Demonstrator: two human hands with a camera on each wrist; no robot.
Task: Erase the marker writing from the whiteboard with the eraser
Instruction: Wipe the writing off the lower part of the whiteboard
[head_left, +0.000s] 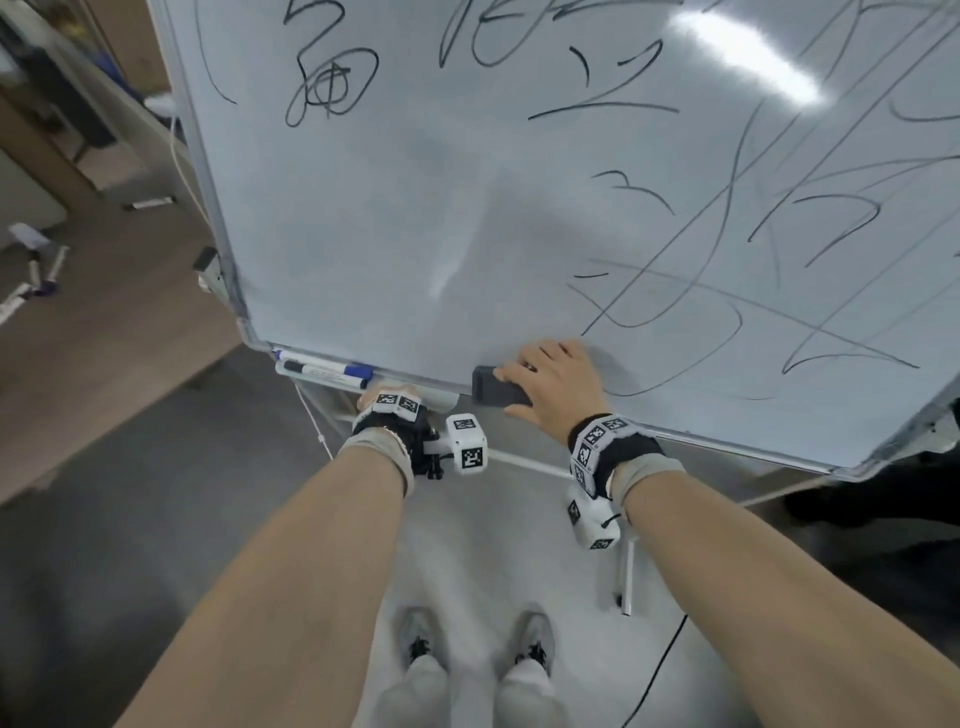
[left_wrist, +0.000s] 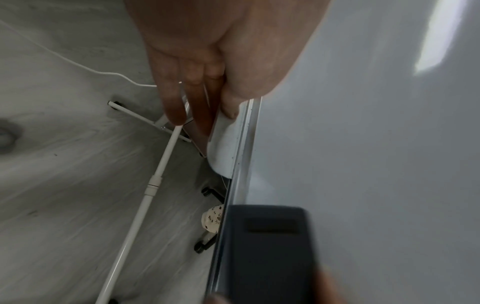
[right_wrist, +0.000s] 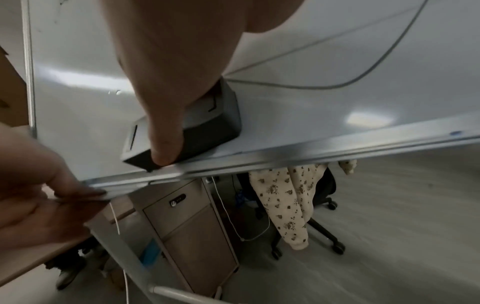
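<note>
The whiteboard (head_left: 415, 218) carries black marker writing (head_left: 727, 291) on its right side and along the top; its lower left area is wiped. My right hand (head_left: 545, 376) grips the dark grey eraser (head_left: 496, 388) and holds it flat on the board at the bottom frame. In the right wrist view my thumb lies across the eraser (right_wrist: 207, 123), with a curved stroke (right_wrist: 363, 82) just beyond it. My left hand (head_left: 371, 397) pinches the white pen tray (left_wrist: 223, 148) under the board's bottom edge, thumb on top and fingers below. The eraser (left_wrist: 265, 246) shows blurred in the left wrist view.
Two blue-capped markers (head_left: 322, 366) lie in the tray to the left. More markers (head_left: 41, 270) are scattered on the floor at the left. The stand's white legs (head_left: 626, 577) and a cable cross the floor. Behind the board stand a cabinet (right_wrist: 187, 226) and a chair with a floral garment (right_wrist: 293, 197).
</note>
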